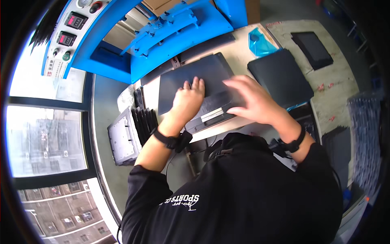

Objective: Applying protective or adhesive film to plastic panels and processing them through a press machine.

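A dark grey flat panel (178,81) lies on the pale work surface in front of the blue press. My left hand (189,99) rests on it, palm down with the fingers stretched out. Over the panel's right end hovers my right hand (254,99), its thumb and fingers spread and slightly blurred; nothing shows between them. Whether its fingertips touch the panel I cannot tell. Below the panel, nearer to me, sit a black base (203,122) and a short pale metal strip (212,115).
The blue press (178,32) stands at the back, with a control panel (67,34) at left. To the right lie a stack of black sheets (280,77), a smaller dark panel (313,49) and a translucent blue piece (261,42). Several dark panels (144,122) stand upright at left.
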Demonstrator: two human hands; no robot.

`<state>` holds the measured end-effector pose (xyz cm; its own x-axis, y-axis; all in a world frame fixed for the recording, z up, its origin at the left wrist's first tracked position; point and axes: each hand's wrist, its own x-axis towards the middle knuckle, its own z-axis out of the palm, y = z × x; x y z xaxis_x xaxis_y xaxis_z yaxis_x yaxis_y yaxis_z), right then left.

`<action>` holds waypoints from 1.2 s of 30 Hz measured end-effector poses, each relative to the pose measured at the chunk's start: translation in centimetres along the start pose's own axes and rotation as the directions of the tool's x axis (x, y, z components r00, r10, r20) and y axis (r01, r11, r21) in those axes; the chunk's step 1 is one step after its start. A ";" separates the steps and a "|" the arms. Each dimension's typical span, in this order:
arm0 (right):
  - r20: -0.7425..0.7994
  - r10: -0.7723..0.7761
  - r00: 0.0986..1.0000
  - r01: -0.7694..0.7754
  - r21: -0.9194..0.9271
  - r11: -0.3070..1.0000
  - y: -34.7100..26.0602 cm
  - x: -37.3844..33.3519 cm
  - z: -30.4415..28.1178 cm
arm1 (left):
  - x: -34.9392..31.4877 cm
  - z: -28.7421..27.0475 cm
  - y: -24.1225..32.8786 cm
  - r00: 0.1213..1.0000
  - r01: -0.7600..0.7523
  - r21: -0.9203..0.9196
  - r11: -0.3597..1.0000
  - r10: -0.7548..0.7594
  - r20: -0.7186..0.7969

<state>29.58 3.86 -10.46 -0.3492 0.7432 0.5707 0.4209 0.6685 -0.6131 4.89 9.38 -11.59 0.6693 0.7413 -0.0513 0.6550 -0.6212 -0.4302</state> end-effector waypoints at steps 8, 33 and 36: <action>0.459 0.067 0.886 0.163 -0.442 0.882 9.4 0.5 8.6 | 0.0 3.7 4.4 0.983 0.141 -0.463 0.875 -0.180 -0.041; 0.565 0.062 0.823 0.217 -0.413 0.885 7.8 -0.9 9.2 | -6.6 6.9 1.7 0.974 0.219 -0.669 0.711 -0.197 0.110; 0.567 0.110 0.816 0.179 -0.429 0.885 7.8 -1.2 9.6 | -6.7 7.4 1.6 0.977 0.208 -0.642 0.738 -0.182 0.108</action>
<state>25.27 8.44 -21.20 -0.7137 0.6948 0.0883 0.6693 0.7137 -0.2065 -1.22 5.30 -18.63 0.4974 0.8647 -0.0690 0.8477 -0.4677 0.2504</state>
